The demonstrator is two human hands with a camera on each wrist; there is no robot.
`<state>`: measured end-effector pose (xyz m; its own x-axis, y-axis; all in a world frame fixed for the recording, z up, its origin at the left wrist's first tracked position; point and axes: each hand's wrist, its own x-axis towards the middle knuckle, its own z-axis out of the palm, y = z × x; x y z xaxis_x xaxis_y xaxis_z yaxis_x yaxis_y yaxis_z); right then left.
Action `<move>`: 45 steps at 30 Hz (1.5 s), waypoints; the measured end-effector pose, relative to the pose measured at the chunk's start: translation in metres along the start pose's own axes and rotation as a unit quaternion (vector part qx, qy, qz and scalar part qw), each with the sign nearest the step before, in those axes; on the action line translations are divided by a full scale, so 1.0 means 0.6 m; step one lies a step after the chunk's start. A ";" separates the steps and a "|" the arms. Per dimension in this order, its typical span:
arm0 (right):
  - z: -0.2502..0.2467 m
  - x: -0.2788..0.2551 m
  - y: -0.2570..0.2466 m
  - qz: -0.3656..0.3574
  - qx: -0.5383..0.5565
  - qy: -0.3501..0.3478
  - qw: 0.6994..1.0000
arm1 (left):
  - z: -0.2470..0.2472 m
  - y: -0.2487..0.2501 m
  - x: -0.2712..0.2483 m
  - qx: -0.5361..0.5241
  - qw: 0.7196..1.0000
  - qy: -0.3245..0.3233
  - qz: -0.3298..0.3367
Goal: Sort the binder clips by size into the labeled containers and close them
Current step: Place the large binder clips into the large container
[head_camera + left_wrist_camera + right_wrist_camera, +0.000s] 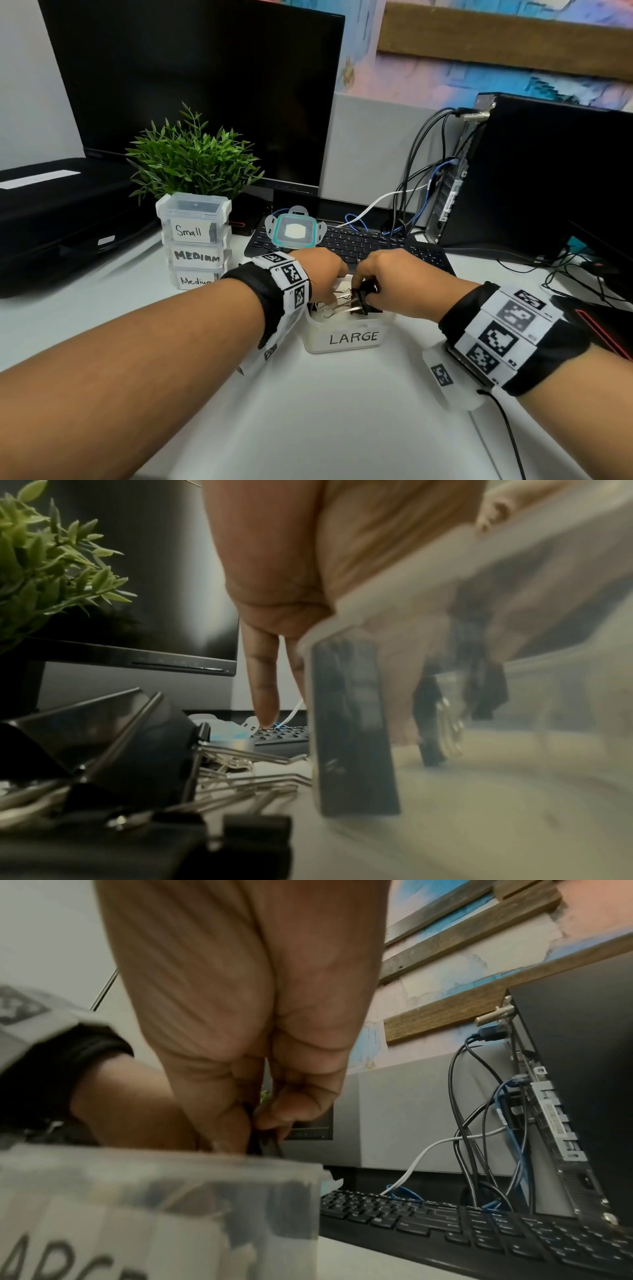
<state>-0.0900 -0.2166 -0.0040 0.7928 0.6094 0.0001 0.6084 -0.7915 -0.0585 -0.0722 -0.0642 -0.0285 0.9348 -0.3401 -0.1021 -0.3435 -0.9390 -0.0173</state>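
A translucent container labeled LARGE [349,337] stands open on the white desk, with several black binder clips [339,303] inside. My right hand [366,291] hovers over it and pinches a black clip [369,295] between thumb and fingers; the right wrist view shows that pinch [253,1123] just above the rim [154,1167]. My left hand [329,277] holds the container's far left corner, fingers [263,683] straight down outside the wall [377,593]. More loose clips [113,753] lie by my left wrist. The teal-edged lid [296,231] rests on the keyboard.
Closed boxes labeled Small [193,219] and Medium [197,255], with another Medium [195,279] below, are stacked at left before a plant [191,154]. Behind are a keyboard [376,245], monitor [205,85], computer tower [548,171] with cables [421,178], and a black case [61,212].
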 end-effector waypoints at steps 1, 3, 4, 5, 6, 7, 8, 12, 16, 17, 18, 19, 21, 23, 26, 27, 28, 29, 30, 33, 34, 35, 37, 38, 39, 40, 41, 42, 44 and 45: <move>-0.007 -0.002 0.001 0.006 0.017 0.011 1.000 | 0.001 0.000 0.000 -0.003 1.000 0.002 -0.001; -0.017 -0.004 0.002 0.013 0.042 0.028 0.999 | 0.001 0.000 -0.001 -0.007 1.000 0.001 -0.001; -0.021 -0.005 0.002 0.014 0.045 0.033 0.998 | 0.001 0.000 -0.001 -0.009 1.000 0.002 -0.001; -0.023 -0.004 0.002 0.014 0.045 0.036 0.998 | 0.001 0.000 -0.002 -0.012 1.000 0.002 -0.001; -0.022 -0.004 0.000 0.014 0.045 0.035 0.998 | 0.001 0.000 -0.004 -0.015 1.000 0.001 0.000; -0.021 -0.004 -0.002 0.013 0.045 0.034 0.998 | 0.000 0.001 -0.005 -0.018 1.000 0.000 0.001; -0.019 -0.005 -0.003 0.010 0.045 0.034 0.998 | 0.001 0.001 -0.005 -0.022 1.000 -0.001 0.002; -0.012 -0.010 -0.010 -0.027 0.046 0.036 0.998 | 0.000 0.002 -0.008 -0.036 0.999 -0.004 -0.007; -0.011 -0.007 -0.013 -0.053 0.057 0.023 0.997 | 0.000 0.003 -0.008 -0.040 0.999 -0.003 -0.007; -0.010 -0.006 -0.013 -0.051 0.062 0.012 0.997 | 0.001 0.003 -0.007 -0.044 0.999 -0.004 -0.004; -0.008 -0.006 -0.014 -0.052 0.058 0.002 0.997 | 0.001 0.002 -0.007 -0.048 0.999 -0.006 -0.002; -0.005 -0.006 -0.016 -0.055 0.048 -0.006 0.997 | 0.001 0.002 -0.008 -0.050 0.999 -0.007 -0.001; 0.000 -0.006 -0.017 -0.063 0.029 -0.017 0.997 | 0.001 0.002 -0.010 -0.054 0.999 -0.002 0.003; 0.006 -0.006 -0.017 -0.054 0.056 -0.019 0.997 | 0.000 0.003 -0.012 -0.049 0.999 0.007 0.010; 0.013 -0.004 -0.016 -0.006 0.106 -0.005 0.994 | 0.002 0.001 -0.013 -0.058 0.998 0.009 0.001; 0.016 -0.004 -0.014 0.011 0.121 0.002 0.993 | 0.004 -0.002 -0.012 -0.072 0.997 0.011 0.002; 0.019 -0.004 -0.013 0.021 0.139 0.002 0.990 | 0.005 -0.004 -0.012 -0.080 0.997 0.012 0.005; 0.021 -0.004 -0.013 0.026 0.159 -0.003 0.987 | 0.006 -0.005 -0.011 -0.083 0.996 0.010 0.008; 0.023 -0.005 -0.012 0.029 0.184 -0.013 0.983 | 0.007 -0.007 -0.011 -0.084 0.996 0.006 0.009; 0.031 -0.007 -0.008 0.031 0.231 -0.041 0.972 | 0.008 -0.012 -0.009 -0.070 0.997 0.002 0.008; 0.032 -0.007 -0.008 0.029 0.220 -0.040 0.974 | 0.009 -0.013 -0.009 -0.064 0.998 0.000 0.007; 0.032 -0.006 -0.008 0.027 0.203 -0.038 0.978 | 0.009 -0.014 -0.008 -0.058 0.998 -0.001 0.007; 0.031 -0.003 -0.010 0.026 0.161 -0.046 0.986 | 0.009 -0.014 -0.009 -0.050 0.999 -0.003 0.007; 0.030 0.000 -0.012 0.023 0.127 -0.055 0.990 | 0.009 -0.014 -0.009 -0.047 0.999 -0.002 0.007; 0.031 0.003 -0.015 0.019 0.090 -0.063 0.994 | 0.008 -0.013 -0.010 -0.047 0.999 -0.001 0.009; 0.032 0.006 -0.018 0.016 0.059 -0.071 0.996 | 0.008 -0.013 -0.011 -0.047 0.999 -0.001 0.010; 0.032 0.008 -0.020 0.013 0.041 -0.079 0.996 | 0.008 -0.013 -0.012 -0.049 0.999 -0.002 0.011; 0.031 0.009 -0.022 0.011 0.033 -0.088 0.996 | 0.008 -0.013 -0.011 -0.050 0.999 -0.003 0.012; 0.031 0.015 -0.023 0.010 0.030 -0.106 0.994 | 0.008 -0.014 -0.012 -0.051 0.999 -0.002 0.012; 0.032 0.018 -0.024 0.013 0.031 -0.116 0.993 | 0.008 -0.014 -0.013 -0.052 0.999 -0.001 0.012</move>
<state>-0.0908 -0.1980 -0.0222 0.7740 0.5894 -0.2313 0.5793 -0.8067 -0.1170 -0.0768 -0.0533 -0.0325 0.9262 -0.3625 -0.1039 -0.3545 -0.9309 0.0881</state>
